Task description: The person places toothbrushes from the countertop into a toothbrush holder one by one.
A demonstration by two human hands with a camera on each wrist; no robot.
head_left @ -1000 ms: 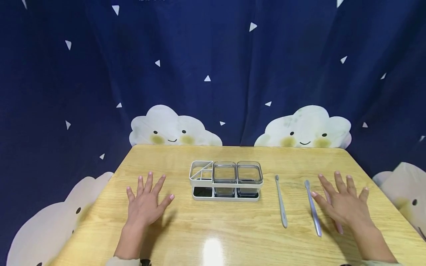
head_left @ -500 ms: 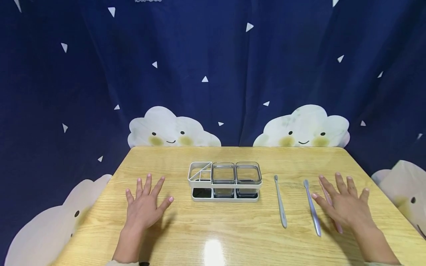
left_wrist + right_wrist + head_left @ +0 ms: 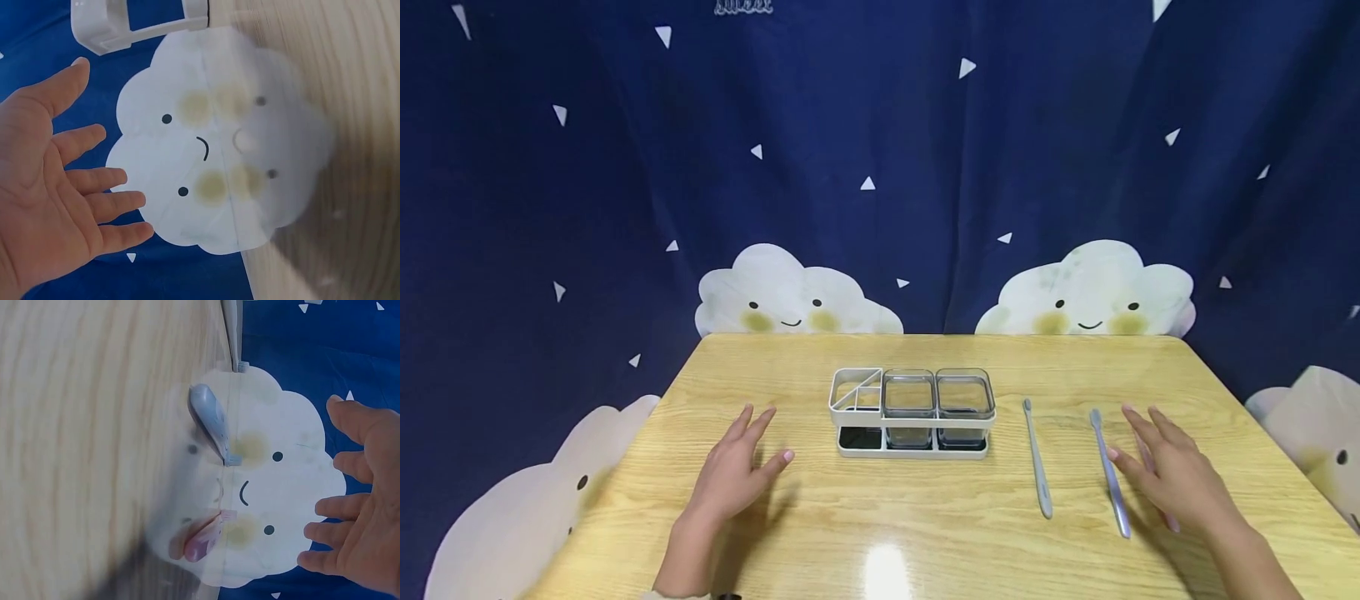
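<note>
My left hand point(image 3: 727, 477) hovers over the left side of the table with its fingers extended and nothing in them. On the right, my right hand point(image 3: 1180, 479) hangs above a pink toothbrush point(image 3: 205, 540), which it partly hides in the head view. Just left of that hand lies a blue-purple toothbrush point(image 3: 1109, 473), and further left a grey toothbrush point(image 3: 1037, 458). A white toothbrush holder point(image 3: 859, 421) stands mid-table, with a divided section on its left. Two clear square cups point(image 3: 909, 396) sit in its other sections.
The wooden table point(image 3: 820, 533) reflects a bright light near its front. Behind it hangs a dark blue curtain point(image 3: 820, 108) printed with white clouds and triangles.
Both hands have turned from palms down with fingers spread to a more sideways pose. The holder and toothbrushes have stayed in place; the head view has shifted slightly.
</note>
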